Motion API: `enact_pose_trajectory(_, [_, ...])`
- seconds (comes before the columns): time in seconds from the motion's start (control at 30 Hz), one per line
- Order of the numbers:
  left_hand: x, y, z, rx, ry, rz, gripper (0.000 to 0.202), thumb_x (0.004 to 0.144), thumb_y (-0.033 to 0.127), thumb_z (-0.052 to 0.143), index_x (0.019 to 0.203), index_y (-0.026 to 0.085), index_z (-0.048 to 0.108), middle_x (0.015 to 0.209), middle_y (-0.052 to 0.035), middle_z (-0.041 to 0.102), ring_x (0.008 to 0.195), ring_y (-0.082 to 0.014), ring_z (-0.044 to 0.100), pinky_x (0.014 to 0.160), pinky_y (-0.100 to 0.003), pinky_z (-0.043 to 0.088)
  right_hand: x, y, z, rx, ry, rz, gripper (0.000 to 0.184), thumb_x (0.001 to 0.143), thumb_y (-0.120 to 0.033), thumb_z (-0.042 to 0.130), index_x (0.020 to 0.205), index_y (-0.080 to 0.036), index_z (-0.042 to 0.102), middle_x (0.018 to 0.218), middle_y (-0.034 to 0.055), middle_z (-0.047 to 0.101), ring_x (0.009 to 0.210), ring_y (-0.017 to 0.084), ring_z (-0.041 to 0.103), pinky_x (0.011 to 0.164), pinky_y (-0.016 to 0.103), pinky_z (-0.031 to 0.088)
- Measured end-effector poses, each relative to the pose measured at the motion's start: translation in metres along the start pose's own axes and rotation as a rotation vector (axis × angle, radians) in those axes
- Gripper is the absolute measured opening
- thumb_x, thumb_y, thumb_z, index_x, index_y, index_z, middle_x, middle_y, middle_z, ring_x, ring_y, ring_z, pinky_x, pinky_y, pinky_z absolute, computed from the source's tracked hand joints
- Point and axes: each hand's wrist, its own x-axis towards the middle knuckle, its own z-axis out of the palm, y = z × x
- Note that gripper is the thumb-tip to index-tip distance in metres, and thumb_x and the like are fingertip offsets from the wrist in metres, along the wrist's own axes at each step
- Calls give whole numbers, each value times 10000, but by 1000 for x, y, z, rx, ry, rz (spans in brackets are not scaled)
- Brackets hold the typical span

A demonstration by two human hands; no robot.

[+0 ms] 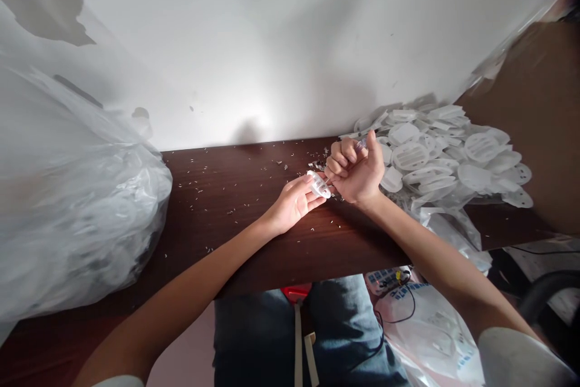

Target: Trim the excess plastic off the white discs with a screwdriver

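Observation:
My left hand (292, 203) pinches a small white plastic part (318, 184) between fingers and thumb, just above the dark wooden table (235, 194). My right hand (356, 169) is curled into a fist around a thin tool (361, 144) whose clear end pokes out near the thumb; its lower end meets the white part. Both hands touch each other over the middle of the table. Small white shavings (317, 165) lie scattered around them.
A heap of round white plastic parts (448, 154) lies on clear plastic at the right. A big translucent plastic bag (67, 206) fills the left side. A white wall (281, 43) stands behind the table. Below the edge are my jeans (308, 332) and packets with cables (408, 308).

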Motion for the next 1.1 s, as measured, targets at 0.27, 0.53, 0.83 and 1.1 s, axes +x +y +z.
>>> enact_pose_trajectory(0.27, [-2,1,3,25,-18,20,421,814,466,887,1107,192,763,1148,-103,772,1142,-253,721,1107,-430,499,-3,4,5,-26,6,-51,648,895,-892,486,731,-266,477,700,8,484,522,137,401,436,305,331])
enact_pose_trajectory(0.53, [-3,3,1,6,-10,23,380,858,455,861,1109,188,761,1173,-102,771,1229,-267,705,1155,-437,493,-7,8,9,17,53,-57,592,905,-835,513,752,-267,454,739,17,476,580,161,469,452,315,350])
enact_pose_trajectory(0.83, [-1,3,-1,-1,-59,-50,455,880,469,831,1216,172,756,1254,-136,758,1238,-269,698,1122,-405,504,-5,-2,5,18,57,-91,614,882,-876,487,778,-271,510,742,29,461,585,171,463,452,321,334])
enact_pose_trajectory(1.1, [0,3,-3,-20,-52,-74,431,900,449,803,1219,164,748,1259,-144,760,1234,-272,700,1110,-409,510,-8,0,4,27,14,-64,667,856,-923,478,755,-267,546,731,38,453,584,172,463,448,322,328])
